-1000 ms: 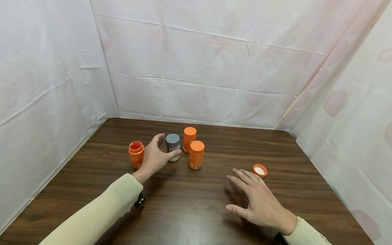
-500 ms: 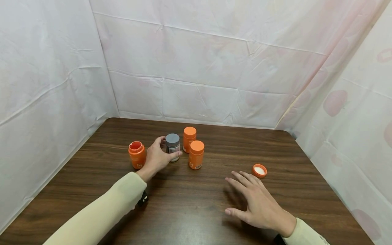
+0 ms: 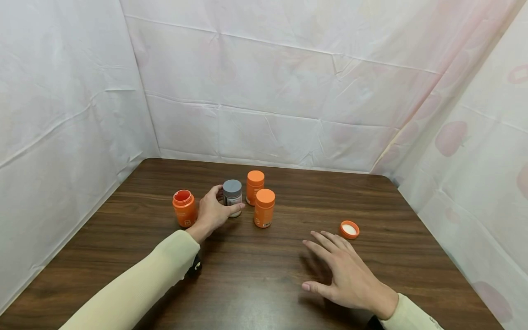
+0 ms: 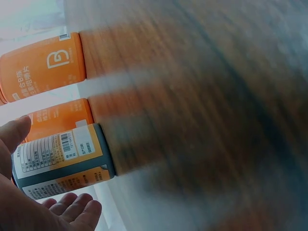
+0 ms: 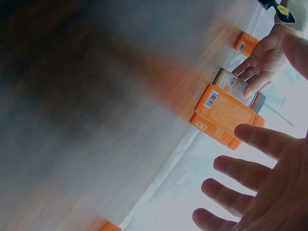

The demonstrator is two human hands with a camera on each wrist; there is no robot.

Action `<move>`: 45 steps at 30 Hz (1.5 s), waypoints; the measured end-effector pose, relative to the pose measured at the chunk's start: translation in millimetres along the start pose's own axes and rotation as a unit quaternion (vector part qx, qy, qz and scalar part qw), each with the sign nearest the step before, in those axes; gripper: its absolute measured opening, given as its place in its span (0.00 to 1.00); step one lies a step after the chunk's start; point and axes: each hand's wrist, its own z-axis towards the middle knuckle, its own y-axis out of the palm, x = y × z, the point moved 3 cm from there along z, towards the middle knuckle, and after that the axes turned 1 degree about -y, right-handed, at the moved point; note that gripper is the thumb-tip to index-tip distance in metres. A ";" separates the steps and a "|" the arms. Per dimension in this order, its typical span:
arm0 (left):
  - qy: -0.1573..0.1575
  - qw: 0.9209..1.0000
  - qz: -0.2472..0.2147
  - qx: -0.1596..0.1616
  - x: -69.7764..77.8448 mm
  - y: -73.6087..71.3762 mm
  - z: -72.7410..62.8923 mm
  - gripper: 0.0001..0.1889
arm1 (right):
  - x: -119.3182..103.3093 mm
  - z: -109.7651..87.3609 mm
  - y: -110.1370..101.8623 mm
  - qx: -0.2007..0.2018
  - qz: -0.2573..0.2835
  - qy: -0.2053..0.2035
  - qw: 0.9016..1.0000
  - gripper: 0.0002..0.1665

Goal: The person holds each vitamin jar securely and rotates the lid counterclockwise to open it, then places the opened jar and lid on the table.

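My left hand [image 3: 211,213] reaches around a grey-lidded pill bottle [image 3: 233,189] standing upright on the table. Its thumb crosses the bottle's near side and its fingers lie on the far left side. In the left wrist view the fingers [image 4: 79,211] are extended beside the labelled grey bottle [image 4: 62,159], with a gap showing between them. An uncapped orange bottle [image 3: 184,211] stands just left of this hand. My right hand [image 3: 348,270] hovers over the table with fingers spread and holds nothing. Beyond its fingertips lies an orange cap [image 3: 349,230], white inside facing up.
Two capped orange bottles stand right of the grey one: a nearer bottle [image 3: 264,211] and a farther bottle [image 3: 255,185]. The dark wood table [image 3: 264,261] is bordered by a pale curtain [image 3: 264,91] at the back and both sides.
My left hand has moved slightly right, bringing thumb and fingers closer around the grey-lidded bottle. The right hand has drifted slightly down and left. The bottles and cap stay in place.
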 end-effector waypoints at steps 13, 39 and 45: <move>-0.007 1.000 0.002 -0.003 -4.6 5.1 3.7 0.45 | 1.0 1.4 0.2 -0.004 0.003 0.004 1.000 0.50; 0.017 1.000 0.011 -0.009 3.4 -0.5 -15.2 0.38 | 1.6 2.4 2.1 -0.002 0.005 0.004 1.000 0.50; 0.032 0.999 0.008 -0.016 4.3 -2.7 -24.2 0.39 | 0.8 2.9 2.5 -0.001 0.009 0.006 1.000 0.50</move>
